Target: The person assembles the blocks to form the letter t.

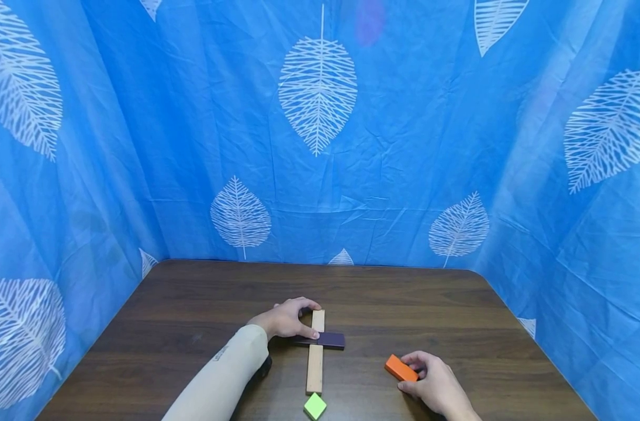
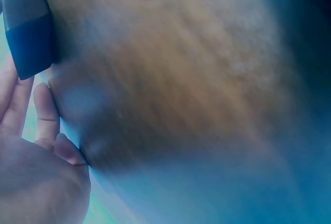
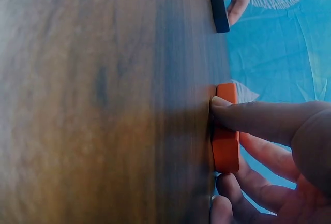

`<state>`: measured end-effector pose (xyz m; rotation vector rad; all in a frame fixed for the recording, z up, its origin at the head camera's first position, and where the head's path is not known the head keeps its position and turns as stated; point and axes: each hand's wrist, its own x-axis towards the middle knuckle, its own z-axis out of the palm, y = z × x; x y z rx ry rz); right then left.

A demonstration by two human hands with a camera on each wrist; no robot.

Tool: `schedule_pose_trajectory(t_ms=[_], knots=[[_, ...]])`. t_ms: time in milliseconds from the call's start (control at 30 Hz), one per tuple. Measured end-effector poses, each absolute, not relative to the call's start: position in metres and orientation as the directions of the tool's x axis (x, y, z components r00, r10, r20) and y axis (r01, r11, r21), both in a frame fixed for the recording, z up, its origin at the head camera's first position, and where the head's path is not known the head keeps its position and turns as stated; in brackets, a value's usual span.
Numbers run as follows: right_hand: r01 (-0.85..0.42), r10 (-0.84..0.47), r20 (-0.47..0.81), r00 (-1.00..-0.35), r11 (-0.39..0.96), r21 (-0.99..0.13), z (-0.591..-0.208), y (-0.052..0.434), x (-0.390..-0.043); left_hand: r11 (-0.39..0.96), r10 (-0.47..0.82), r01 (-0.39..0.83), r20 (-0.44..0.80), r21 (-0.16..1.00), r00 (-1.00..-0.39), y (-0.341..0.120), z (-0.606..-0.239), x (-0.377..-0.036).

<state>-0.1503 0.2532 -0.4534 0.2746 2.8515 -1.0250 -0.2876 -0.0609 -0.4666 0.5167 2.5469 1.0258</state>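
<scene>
A long pale wooden plank (image 1: 315,354) lies lengthwise on the dark wooden table (image 1: 193,304). A dark purple block (image 1: 325,340) lies across it, making a cross. My left hand (image 1: 290,318) grips the purple block's left end, fingers curled over it; in the left wrist view the block (image 2: 28,43) shows beside my fingers (image 2: 46,110). My right hand (image 1: 430,380) pinches an orange block (image 1: 401,368) resting on the table at the right. The right wrist view shows my fingers (image 3: 248,120) curled round the orange block (image 3: 226,131), with the purple block (image 3: 220,9) farther off.
A small light green block (image 1: 315,406) lies near the table's front edge, just below the plank. A blue cloth with white leaf prints (image 1: 320,117) hangs round the table at the back and both sides.
</scene>
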Motion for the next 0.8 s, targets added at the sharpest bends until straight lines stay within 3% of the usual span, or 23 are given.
schedule_pose_trajectory(t_ms=[500,800], knots=[[0.176,0.126,-0.125,-0.984,0.772,-0.61,-0.45,0.248,-0.15,0.666,0.461,0.189,-0.199,0.722,-0.865,-0.062,-0.466,-0.287],[0.053,-0.03,-0.11,-0.993,0.733,-0.678,-0.445,0.239,-0.143,0.675,0.459,0.201,-0.191,0.71,-0.867,-0.062,-0.465,-0.287]])
